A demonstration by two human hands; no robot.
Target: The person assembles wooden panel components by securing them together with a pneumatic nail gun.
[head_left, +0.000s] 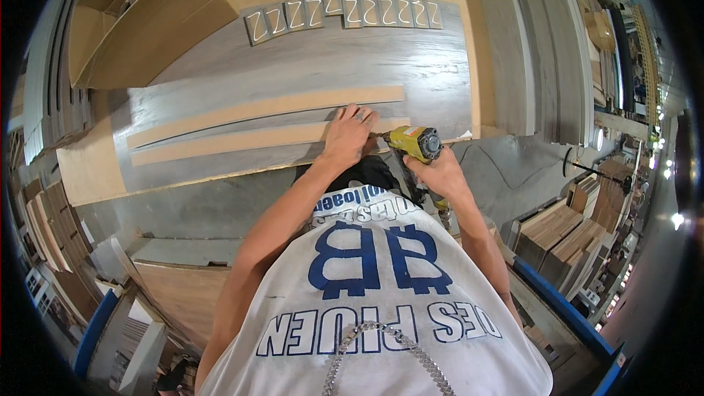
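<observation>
Two long, flat tan strips (242, 145) lie parallel on a glossy grey wood-grain board (293, 62) atop the tan counter (84, 177); beyond sit small grey rectangular pieces (352, 13) with white zigzag beads. The white cloth shirt (381, 308) bears bold blue writing. The right hand's (438, 169) fingers clamp a yellow-and-black power tool (414, 144); the left hand's (350, 132) bent fingers touch the strips beside its nose, whether gripping I cannot tell

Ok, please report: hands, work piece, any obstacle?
Right hand gripping yellow power tool. Left hand over nearer tan strip. Grey blocks beyond, apart from hands.
</observation>
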